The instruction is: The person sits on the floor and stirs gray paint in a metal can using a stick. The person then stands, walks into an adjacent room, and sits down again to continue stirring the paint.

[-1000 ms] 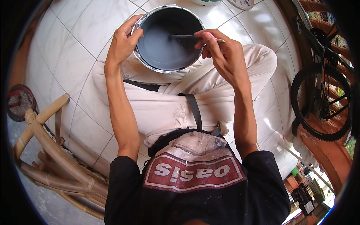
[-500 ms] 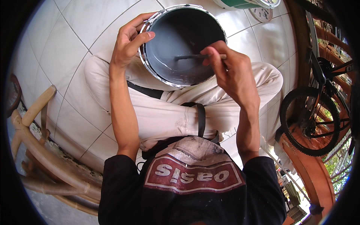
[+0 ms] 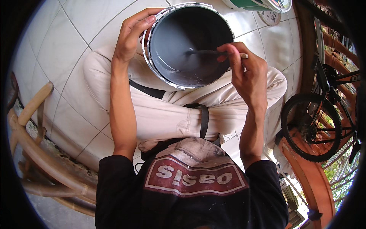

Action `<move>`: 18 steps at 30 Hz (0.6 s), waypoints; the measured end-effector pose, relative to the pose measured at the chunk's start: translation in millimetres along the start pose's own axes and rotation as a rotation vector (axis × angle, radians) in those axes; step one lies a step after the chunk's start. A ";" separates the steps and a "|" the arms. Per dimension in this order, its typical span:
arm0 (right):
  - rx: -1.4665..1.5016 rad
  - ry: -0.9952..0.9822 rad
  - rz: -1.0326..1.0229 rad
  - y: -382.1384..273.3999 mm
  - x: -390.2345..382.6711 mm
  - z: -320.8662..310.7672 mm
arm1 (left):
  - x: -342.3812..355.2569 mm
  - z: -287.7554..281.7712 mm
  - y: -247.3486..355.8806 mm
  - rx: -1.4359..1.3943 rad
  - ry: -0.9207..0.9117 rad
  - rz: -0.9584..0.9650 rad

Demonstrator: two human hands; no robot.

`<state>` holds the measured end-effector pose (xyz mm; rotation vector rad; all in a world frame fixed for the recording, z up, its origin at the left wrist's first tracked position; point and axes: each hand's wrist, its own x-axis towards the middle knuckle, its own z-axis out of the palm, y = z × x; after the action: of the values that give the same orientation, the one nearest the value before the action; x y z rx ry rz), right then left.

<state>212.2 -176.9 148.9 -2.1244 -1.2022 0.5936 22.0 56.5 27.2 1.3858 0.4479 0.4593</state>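
Note:
A round paint bucket (image 3: 167, 82) with a splattered white rim stands tilted in front of my crossed legs. Dark grey paint (image 3: 171, 42) lies inside it. My left hand (image 3: 133, 32) grips the bucket's left rim, thumb on top and fingers around the outer side. Over the right rim, my right hand (image 3: 244, 65) pinches a thin stirring stick (image 3: 207, 52). The stick's far end dips into the paint, so its tip is hidden; its short pale end shows past my fingers.
A green and white bucket (image 3: 251, 4) stands at the far right, beside a round spotted lid (image 3: 270, 17) on the tiled floor (image 3: 72, 49). To the right is a bicycle (image 3: 312, 128) by an orange railing. Bamboo furniture (image 3: 49, 164) fills the lower left.
My right hand has moved right, drawing the stick with it through the paint. The bucket and my left hand sit slightly farther right and up in view.

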 end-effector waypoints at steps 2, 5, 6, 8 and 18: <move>-0.015 0.129 0.056 -4.6 0.3 -7.2 | 0.4 1.3 0.8 0.024 0.008 -0.016; 0.006 0.176 -0.067 -4.3 2.8 7.4 | 0.5 3.0 -3.8 -0.020 0.038 -0.006; -0.025 0.125 -0.078 -4.9 0.4 12.6 | 0.7 4.0 -5.0 -0.017 0.057 -0.009; 0.015 0.073 -0.103 -7.6 -5.9 20.8 | 0.3 5.1 -6.9 -0.012 0.103 -0.014; 0.340 0.268 0.007 -19.5 -26.9 -19.8 | 3.8 -14.1 -17.6 0.066 0.036 -0.013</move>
<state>200.3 -198.5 178.8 -1.8506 -0.8775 0.4607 18.2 68.0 7.9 1.4394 0.5054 0.4629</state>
